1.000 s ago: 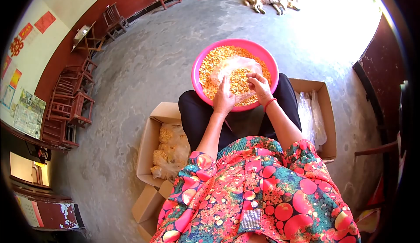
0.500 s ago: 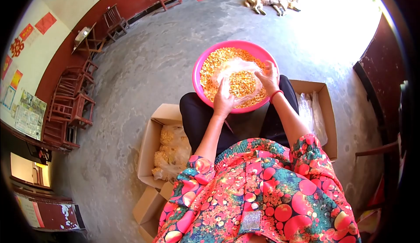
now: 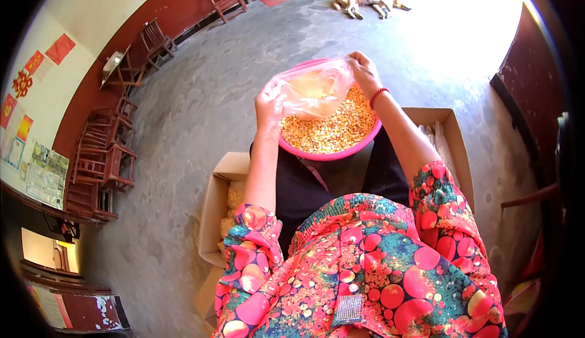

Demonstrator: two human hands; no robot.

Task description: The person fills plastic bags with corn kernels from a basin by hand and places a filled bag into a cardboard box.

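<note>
I see the left hand [image 3: 270,105] and right hand [image 3: 364,73], both curled closed, each pinching one side of a clear bag [image 3: 314,88]. The bag spreads out above yellow corn [image 3: 329,133] in a pink bowl [image 3: 325,156].

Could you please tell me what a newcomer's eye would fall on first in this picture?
Most likely the pink basin of corn in the middle of the view, with a clear bag held over its far part between the left hand and the right hand. Next might come the bright patterned shirt filling the lower middle, then the dog lying on the floor near the top, beside the glare.
</note>
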